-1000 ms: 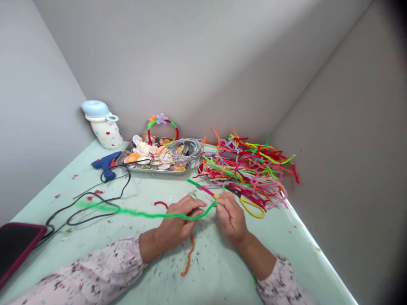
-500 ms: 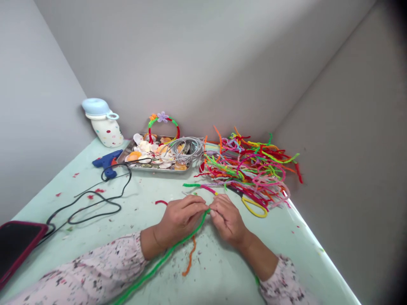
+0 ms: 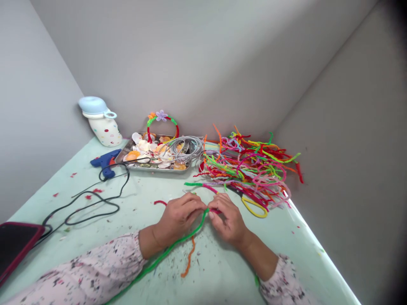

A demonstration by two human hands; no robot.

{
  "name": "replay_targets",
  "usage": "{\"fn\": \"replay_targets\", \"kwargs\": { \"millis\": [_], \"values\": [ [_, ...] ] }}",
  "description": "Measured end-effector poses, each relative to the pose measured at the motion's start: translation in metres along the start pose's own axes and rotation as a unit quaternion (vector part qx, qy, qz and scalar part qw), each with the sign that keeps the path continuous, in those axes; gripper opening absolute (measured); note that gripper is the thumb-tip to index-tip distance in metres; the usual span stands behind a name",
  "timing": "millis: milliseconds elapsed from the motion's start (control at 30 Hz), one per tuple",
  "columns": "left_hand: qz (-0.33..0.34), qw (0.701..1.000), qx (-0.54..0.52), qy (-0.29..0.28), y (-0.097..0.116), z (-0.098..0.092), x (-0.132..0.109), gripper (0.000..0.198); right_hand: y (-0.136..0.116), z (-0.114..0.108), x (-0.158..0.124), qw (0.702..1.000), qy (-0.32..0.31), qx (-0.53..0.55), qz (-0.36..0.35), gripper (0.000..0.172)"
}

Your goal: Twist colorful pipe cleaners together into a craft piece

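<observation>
My left hand pinches a long green pipe cleaner near its end, fingers closed. The green strand runs from the fingertips down under the left forearm toward the bottom edge. Almost touching it, my right hand is closed in a pinch at the same spot, where a short pinkish-red stretch of pipe cleaner shows between thumb and fingers. Behind the hands, a green, pink and yellow strip curves toward the right hand; whether it joins the held strand is hidden. An orange piece lies below, a red piece left.
Behind, a metal tray holds shells, coiled grey wire and a flowered ring. A colourful pipe cleaner heap partly covers yellow-handled scissors. Leftward are a blue glue gun, black cord, bottle and phone.
The pinkish-red stretch now shows between my right fingers, and the green strand has dropped slightly closer to my left forearm. Both hands stay together in nearly the same place; the view shifts a little.
</observation>
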State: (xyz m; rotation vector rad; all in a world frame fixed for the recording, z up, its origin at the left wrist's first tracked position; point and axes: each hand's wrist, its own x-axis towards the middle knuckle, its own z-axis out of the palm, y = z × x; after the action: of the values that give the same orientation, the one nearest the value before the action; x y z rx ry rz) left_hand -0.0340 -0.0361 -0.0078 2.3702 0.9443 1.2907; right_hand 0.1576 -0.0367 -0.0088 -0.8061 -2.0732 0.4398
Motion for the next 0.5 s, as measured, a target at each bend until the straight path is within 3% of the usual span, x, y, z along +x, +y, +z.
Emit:
{"fn": "replay_targets", "kwargs": {
  "millis": [500],
  "values": [
    [-0.092, 0.991, -0.047, -0.084, 0.0063, -0.004, 0.0019, 0.015, -0.0013, 0.0, 0.0018, 0.999, 0.008, -0.039, 0.011, 0.005]
  ]
}}
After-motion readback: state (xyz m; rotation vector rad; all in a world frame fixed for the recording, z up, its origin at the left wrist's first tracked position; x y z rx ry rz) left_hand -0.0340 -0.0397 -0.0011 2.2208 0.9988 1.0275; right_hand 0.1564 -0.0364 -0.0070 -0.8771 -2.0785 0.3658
